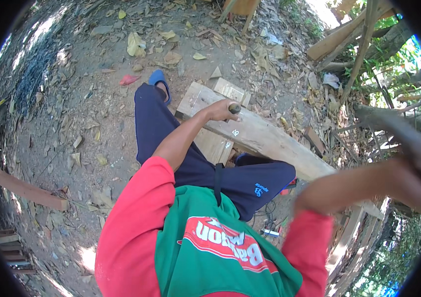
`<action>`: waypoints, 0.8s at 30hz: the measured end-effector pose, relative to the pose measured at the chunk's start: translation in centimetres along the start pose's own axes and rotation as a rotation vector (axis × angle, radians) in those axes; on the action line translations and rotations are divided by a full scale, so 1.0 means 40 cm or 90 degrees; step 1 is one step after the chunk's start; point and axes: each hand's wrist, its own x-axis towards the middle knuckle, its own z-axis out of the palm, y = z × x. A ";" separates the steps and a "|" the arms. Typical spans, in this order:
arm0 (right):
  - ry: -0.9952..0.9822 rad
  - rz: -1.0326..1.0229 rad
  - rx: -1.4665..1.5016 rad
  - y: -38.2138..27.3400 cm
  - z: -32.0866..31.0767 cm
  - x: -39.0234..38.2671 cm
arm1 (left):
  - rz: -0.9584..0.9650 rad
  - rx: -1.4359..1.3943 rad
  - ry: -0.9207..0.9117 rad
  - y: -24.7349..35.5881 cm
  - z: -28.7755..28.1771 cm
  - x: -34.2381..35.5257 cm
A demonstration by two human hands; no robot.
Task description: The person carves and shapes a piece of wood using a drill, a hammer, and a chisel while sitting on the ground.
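One bare left hand shows on my head feed above the left end of a thick wooden plank, its fingers closed around a short, round-ended rod. I see the rod's dark top beside the plank's far long edge; its lower end is mostly hidden, so I can't tell whether it touches the wood. The right hand is a blur at the right rim of my view, well apart from the left and out toward the plank's right end. A greyish streak runs beside it, but I can't tell how far the fingers are open or whether they hold anything.

Past the plank's far edge, near its left end, I have a squared wood block; a flat board juts from under the near edge. Pale marks sit along that near edge. To the left of the plank's left end I see a blue shoe on leaf-strewn ground.
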 end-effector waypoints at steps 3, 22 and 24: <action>-0.393 0.434 -0.356 0.291 0.083 -0.611 | 0.064 0.036 0.047 -0.018 0.005 -0.007; -0.282 0.610 -0.335 0.393 0.065 -0.926 | 0.066 0.217 0.278 0.041 0.111 -0.114; -0.369 0.540 -0.168 0.340 0.130 -0.892 | 0.073 0.261 0.234 0.037 0.094 -0.137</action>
